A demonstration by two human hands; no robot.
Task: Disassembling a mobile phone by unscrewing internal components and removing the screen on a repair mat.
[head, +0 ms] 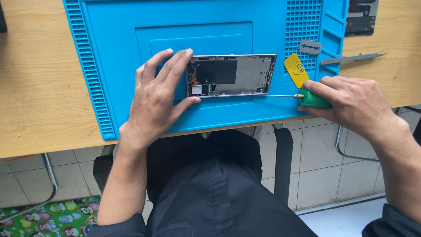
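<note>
Blue silicone mat (131,26) covers the wooden worktop (39,87), probably so the opened phone (231,75) lies on a soft, non-slip surface; the phone sits at the mat's middle, back cover off, its metal frame and dark shield plate facing up. The left hand (160,94) rests flat on the phone's left end, fingers spread over the top edge and the thumb pressed under the bottom edge, a loose open grip that seems meant to pin the phone rather than lift it. The right hand (351,103) has its grip closed around the green handle of a thin screwdriver (307,97); the shaft runs leftward from that grip along the phone's lower edge, lying nearly flat, with the tip near the bottom right corner. Whether the tip touches the frame I cannot tell. Just above the right grip a yellow plastic pick (296,69) lies on the mat, with a razor blade (310,47) beyond it and a metal spudger (353,58) across the mat's right edge, all close by.
</note>
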